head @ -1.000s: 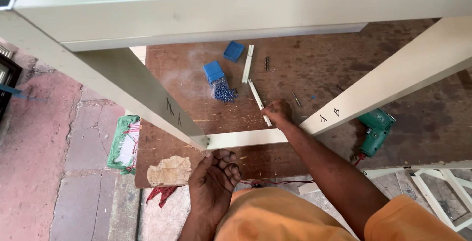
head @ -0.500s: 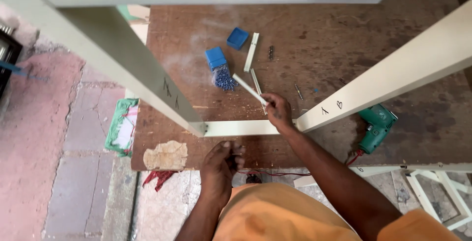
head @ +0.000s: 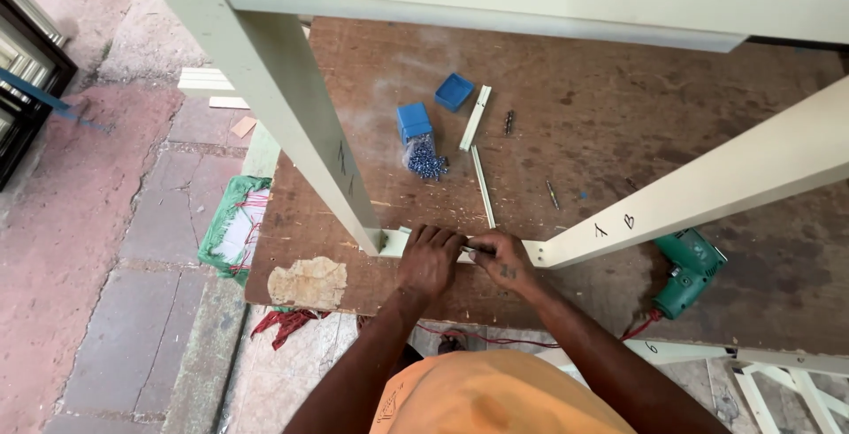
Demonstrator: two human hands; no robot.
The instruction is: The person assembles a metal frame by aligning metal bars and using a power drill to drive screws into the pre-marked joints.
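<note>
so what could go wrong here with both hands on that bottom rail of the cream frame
1. The tall cream-painted wooden frame stands upright on the brown plywood worktop; with the left hand and right hand both on its low cross rail, nothing visibly steadies it, so it might tip.
2. The loose blue screws spilled from the blue plastic box could scatter if the frame shifts.
3. The green electric drill lies near the edge, and its red cord could snag.
</note>
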